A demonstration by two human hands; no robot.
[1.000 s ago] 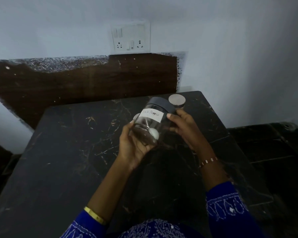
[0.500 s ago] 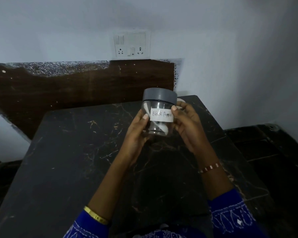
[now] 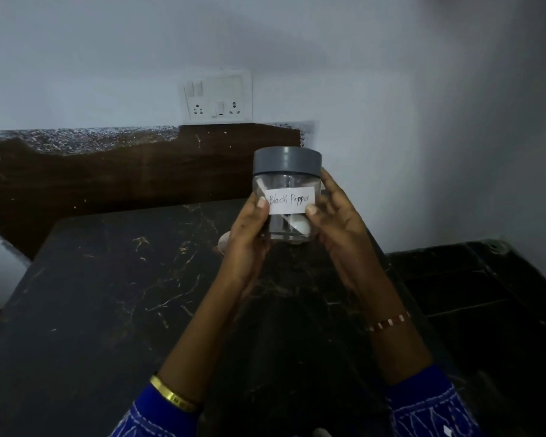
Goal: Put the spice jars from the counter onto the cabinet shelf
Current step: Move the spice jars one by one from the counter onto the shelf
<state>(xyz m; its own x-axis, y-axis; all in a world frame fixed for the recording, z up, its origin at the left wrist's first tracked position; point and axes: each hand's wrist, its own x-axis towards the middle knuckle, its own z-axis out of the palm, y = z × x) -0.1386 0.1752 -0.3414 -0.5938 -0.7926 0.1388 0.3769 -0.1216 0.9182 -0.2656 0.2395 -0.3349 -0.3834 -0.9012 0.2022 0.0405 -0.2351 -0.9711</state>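
A clear spice jar (image 3: 287, 184) with a grey lid and a white label reading "Black Pepper" is held upright above the far right part of the black marble counter (image 3: 114, 294). My left hand (image 3: 249, 234) grips its left side and my right hand (image 3: 338, 222) grips its right side, thumbs on the label. A small white scoop shows inside the jar. Part of another light object (image 3: 223, 242) peeks out behind my left hand. No cabinet shelf is in view.
A white switch and socket plate (image 3: 218, 97) is on the wall behind. A dark brown backsplash (image 3: 108, 181) runs along the counter's far edge. A dark lower surface (image 3: 486, 294) lies to the right of the counter.
The jar has gone from tilted to upright and risen higher, with the label now facing me. Both hands stayed on it.
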